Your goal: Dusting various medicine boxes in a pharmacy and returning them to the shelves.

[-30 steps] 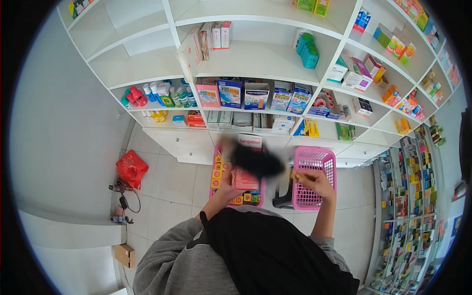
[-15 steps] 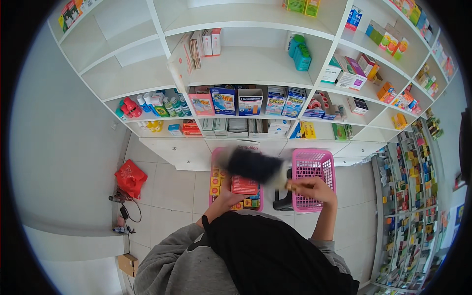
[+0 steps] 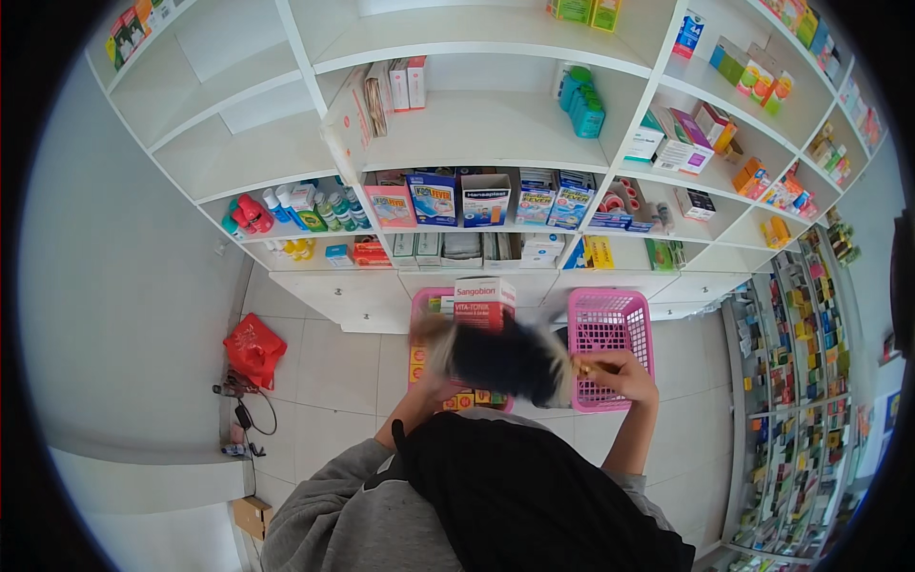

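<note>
The right hand (image 3: 618,375) clamps the thin handle of a fluffy duster (image 3: 505,362), dark-middled, pale-tufted, motion-blurred, across a red-and-white box (image 3: 484,303) over the left pink plastic basket (image 3: 429,292)'s near half; the left hand (image 3: 438,389)'s grip is hidden.

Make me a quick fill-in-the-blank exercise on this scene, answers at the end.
The person's ____ hand grips the duster by its handle. The blurred duster shows in ____ of the red-and-white box, hiding part of it. Both baskets are ____. The bag on the floor is ____.

Missing words: right; front; pink; red.
</note>
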Demonstrator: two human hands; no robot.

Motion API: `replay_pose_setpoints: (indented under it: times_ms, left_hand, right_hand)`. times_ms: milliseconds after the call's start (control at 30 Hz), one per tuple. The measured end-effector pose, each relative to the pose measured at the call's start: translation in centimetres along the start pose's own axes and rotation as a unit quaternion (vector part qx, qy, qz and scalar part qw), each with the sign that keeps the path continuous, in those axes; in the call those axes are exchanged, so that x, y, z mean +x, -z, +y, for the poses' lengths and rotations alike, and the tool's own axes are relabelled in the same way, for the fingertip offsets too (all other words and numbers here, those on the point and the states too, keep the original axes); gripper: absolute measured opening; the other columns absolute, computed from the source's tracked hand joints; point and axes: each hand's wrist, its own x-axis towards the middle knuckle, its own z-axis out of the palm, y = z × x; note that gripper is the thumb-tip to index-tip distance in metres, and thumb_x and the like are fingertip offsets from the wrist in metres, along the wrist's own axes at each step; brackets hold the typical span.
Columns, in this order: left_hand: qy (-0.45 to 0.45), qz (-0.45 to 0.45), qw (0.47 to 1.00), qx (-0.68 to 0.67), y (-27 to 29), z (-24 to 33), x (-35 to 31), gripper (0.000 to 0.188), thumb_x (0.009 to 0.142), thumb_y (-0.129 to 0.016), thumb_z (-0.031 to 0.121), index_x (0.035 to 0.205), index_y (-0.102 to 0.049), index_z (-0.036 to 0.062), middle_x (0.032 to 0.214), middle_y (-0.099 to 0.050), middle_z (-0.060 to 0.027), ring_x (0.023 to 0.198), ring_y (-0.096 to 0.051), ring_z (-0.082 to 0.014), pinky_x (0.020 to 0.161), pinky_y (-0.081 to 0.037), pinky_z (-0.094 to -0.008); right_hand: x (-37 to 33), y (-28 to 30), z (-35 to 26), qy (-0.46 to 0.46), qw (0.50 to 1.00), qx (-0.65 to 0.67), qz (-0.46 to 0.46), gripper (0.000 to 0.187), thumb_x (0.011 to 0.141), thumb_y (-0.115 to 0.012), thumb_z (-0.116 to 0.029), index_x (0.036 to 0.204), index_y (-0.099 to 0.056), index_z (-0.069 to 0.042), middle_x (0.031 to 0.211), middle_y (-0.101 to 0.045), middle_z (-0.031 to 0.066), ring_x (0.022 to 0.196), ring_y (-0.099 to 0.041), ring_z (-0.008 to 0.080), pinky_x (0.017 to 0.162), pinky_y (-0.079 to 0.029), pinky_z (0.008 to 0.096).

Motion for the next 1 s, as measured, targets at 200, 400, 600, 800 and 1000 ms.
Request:
replay_pose_setpoints:
  times_ms: [200, 400, 600, 800, 1000]
  left_hand:
    - [0.063, 0.031, 0.97, -0.235, -1.7, 2.4, -0.5, 0.075, 0.088, -0.044, 0.061, 0.136, -0.037, 0.003, 0.131, -0.047, -0.0184, 0.117, -0.051, -0.0311, 0.098, -0.043, -0.0448]
    - [0.05, 0.012, 0.971, -0.235, -2.3, 2.9, -1.0, 0.078, 0.086, -0.046, 0.061, 0.137, -0.035, 0.0026, 0.131, -0.048, -0.018, 0.117, -0.051, -0.0302, 0.098, -0.043, -0.0425]
    - [0.043, 0.006, 0.971, -0.233, -2.0, 2.8, -1.1, 0.077, 0.086, -0.047, 0.059, 0.137, -0.035, 0.003, 0.131, -0.048, -0.0179, 0.117, -0.05, -0.0297, 0.099, -0.042, -0.0423]
    - [0.042, 0.003, 0.972, -0.231, -2.4, 2.8, -1.2, 0.076, 0.086, -0.049, 0.058, 0.137, -0.035, 0.0034, 0.131, -0.048, -0.0178, 0.118, -0.05, -0.0292, 0.099, -0.042, -0.0422]
    - [0.035, -0.001, 0.97, -0.239, -2.6, 2.6, -1.4, 0.075, 0.086, -0.05, 0.056, 0.137, -0.035, 0.0038, 0.131, -0.048, -0.0177, 0.118, -0.05, -0.0287, 0.1, -0.042, -0.042]
  right_hand:
    - [-0.1, 0.0, 0.5, 0.0, 0.999, 0.006, -0.052, 0.037, 0.084, -0.06, 0.004, 0.121, -0.06, -0.003, 0.104, -0.067, 0.0073, 0.086, -0.062, 0.0112, 0.079, -0.049, 0.0235]
    - [-0.3, -0.3, 0.9, -0.032, 0.997, 0.037, -0.055, 0.038, 0.084, -0.059, 0.004, 0.122, -0.059, -0.003, 0.103, -0.067, 0.0062, 0.088, -0.061, 0.0099, 0.076, -0.049, 0.023]
    - [-0.3, 0.8, -1.3, 0.0, 0.993, -0.055, -0.108, 0.037, 0.084, -0.063, -0.001, 0.12, -0.06, -0.003, 0.103, -0.067, 0.0042, 0.088, -0.061, 0.0095, 0.079, -0.049, 0.024]
    - [0.2, 1.1, -2.4, -0.028, 0.997, -0.051, -0.06, 0.036, 0.085, -0.063, -0.002, 0.12, -0.06, -0.004, 0.102, -0.067, 0.004, 0.09, -0.06, 0.0095, 0.082, -0.047, 0.0238]
    - [0.3, 0.6, -2.6, -0.03, 0.986, -0.106, -0.122, 0.033, 0.084, -0.064, -0.004, 0.117, -0.064, -0.008, 0.099, -0.069, 0.0037, 0.086, -0.061, 0.008, 0.08, -0.047, 0.0211]
